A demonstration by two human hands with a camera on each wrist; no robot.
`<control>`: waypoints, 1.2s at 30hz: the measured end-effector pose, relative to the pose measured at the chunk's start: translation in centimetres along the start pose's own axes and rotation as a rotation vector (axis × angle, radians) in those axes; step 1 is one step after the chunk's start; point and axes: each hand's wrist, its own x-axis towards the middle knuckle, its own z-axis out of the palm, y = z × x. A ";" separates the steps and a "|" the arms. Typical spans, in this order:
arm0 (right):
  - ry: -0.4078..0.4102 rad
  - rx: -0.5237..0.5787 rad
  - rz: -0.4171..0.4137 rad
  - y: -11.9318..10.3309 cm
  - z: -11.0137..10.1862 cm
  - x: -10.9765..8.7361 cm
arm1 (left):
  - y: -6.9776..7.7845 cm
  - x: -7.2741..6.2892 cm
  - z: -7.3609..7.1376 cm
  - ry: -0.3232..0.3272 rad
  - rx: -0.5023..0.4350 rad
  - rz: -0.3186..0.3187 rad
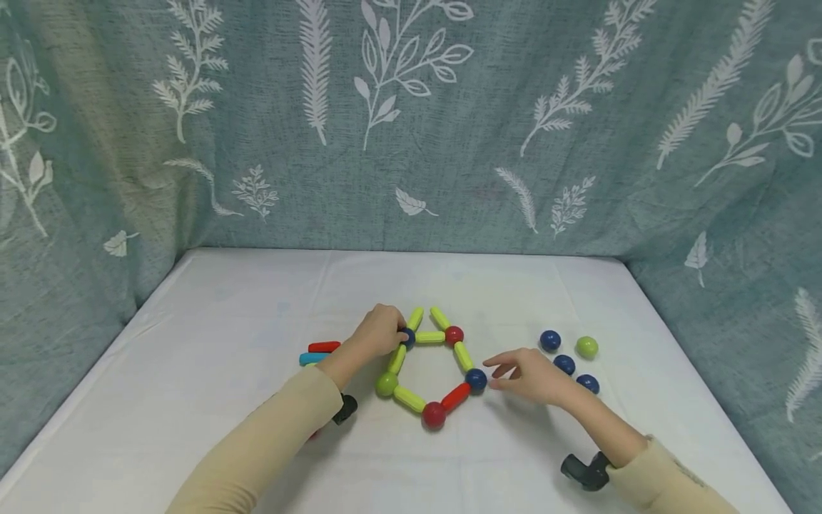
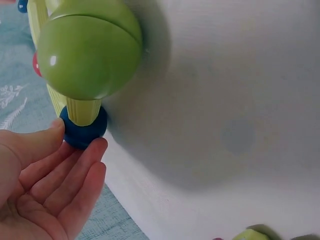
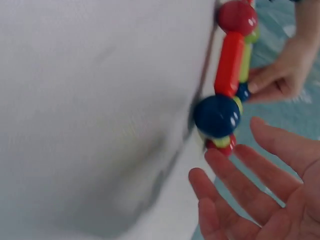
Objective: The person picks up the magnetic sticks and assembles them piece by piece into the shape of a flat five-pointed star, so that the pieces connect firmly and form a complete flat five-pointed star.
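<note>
A ring of balls and short rods lies on the table. My left hand pinches the blue ball at its far left corner between thumb and fingers. A yellow-green rod joins that ball to a green ball; another runs to a red ball. From the two far balls, loose-ended yellow-green rods point away and lean toward each other. My right hand, fingers spread and holding nothing, hovers beside the right blue ball. A red rod links it to the near red ball.
Three blue balls and a green ball lie on the right of the white table. Left of the ring are a red rod and a light blue rod, partly behind my left forearm. A patterned curtain hangs behind.
</note>
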 end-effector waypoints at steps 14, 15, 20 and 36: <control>0.267 0.104 -0.061 6.5 -6.2 -1.7 | 0.0 0.0 0.3 -0.003 -0.001 -0.029; 0.286 0.102 -0.033 7.1 -6.6 -1.8 | 0.1 -0.1 0.3 -0.004 -0.005 -0.031; 0.318 0.109 0.075 10.0 -8.0 -2.3 | 0.2 -0.2 0.3 -0.003 0.000 -0.050; 0.101 0.199 0.236 13.3 -8.3 -2.7 | 0.1 -0.4 0.3 0.004 -0.029 -0.067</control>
